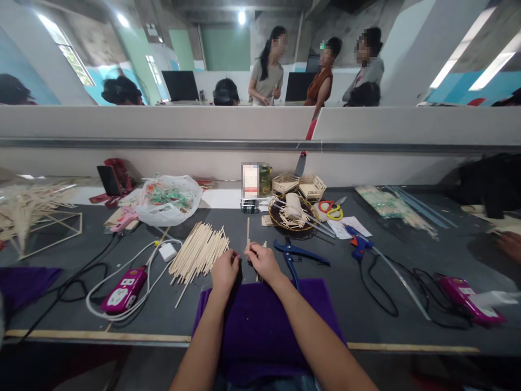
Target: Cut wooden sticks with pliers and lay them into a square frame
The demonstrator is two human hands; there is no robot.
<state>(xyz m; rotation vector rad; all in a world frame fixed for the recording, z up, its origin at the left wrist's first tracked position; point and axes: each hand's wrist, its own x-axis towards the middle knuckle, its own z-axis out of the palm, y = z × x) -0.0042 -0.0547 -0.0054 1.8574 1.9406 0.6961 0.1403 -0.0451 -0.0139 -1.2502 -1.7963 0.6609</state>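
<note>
My right hand [264,260] pinches a thin wooden stick [248,231], which stands roughly upright above the fingers. A short way to its left is my left hand [225,270], fingers curled together; whatever may be in them is hidden. It is beside a loose pile of wooden sticks [199,250] on the dark table. Some shorter sticks [264,245] show partly behind my right hand. To the right of that hand lies a blue pair of cutters [291,251] with its handles spread. Below my wrists a purple cloth [268,326] covers the table edge.
A round basket [293,217] holds short sticks, with scissors [331,210] alongside. At right lies a blue glue gun [360,243]; a pink one [124,219] is left, near a plastic bag [169,201]. Magenta power strips [124,290] with loose cords flank both sides. People stand beyond the partition.
</note>
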